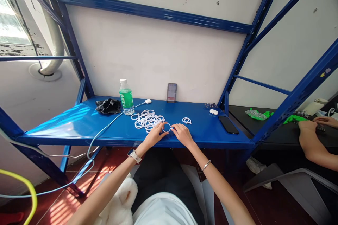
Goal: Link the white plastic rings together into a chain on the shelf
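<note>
**My left hand (155, 134) and right hand (182, 133) on one white ring (167, 127)**

I pinched it between both sets of fingertips, just right of the ring pile (147, 119) on the blue shelf (79, 123). Two loose rings (186, 120) lay farther right of the pile, a bottle (126, 97) stood behind its left edge, a phone (228, 124) well to its right.
</note>
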Demonstrator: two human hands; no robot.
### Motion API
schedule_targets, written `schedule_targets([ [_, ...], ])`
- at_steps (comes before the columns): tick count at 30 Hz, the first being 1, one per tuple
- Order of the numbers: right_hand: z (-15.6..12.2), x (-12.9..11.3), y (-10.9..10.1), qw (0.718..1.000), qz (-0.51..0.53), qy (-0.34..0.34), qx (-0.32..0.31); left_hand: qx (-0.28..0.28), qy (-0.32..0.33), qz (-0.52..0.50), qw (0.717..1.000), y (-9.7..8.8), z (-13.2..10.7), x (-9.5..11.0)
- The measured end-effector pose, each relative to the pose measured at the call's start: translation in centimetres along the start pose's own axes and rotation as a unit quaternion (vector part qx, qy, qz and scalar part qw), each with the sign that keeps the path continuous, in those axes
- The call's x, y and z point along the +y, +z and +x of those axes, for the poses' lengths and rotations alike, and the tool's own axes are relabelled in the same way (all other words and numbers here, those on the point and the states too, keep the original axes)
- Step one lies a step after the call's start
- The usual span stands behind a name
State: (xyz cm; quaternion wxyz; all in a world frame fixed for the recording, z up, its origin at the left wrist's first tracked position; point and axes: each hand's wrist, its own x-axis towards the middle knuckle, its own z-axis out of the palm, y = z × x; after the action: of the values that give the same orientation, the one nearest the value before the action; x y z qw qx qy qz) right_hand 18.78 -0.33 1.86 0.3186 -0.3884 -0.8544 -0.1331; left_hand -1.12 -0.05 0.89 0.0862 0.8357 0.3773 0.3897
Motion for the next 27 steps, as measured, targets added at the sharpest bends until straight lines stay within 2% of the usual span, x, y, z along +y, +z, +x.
schedule_targets([
  [15, -0.15, 0.17, 0.24, 1.0, 0.018, 0.002, -0.011, -0.019, -0.013, 0.009, 1.0, -0.21, -0.05, 0.43],
  [27, -0.28, 0.25, 0.28, 1.0, 0.03, 0.01, -0.002, -0.005, -0.015, -0.004, 1.0, -0.04, 0.0, 0.11],
])
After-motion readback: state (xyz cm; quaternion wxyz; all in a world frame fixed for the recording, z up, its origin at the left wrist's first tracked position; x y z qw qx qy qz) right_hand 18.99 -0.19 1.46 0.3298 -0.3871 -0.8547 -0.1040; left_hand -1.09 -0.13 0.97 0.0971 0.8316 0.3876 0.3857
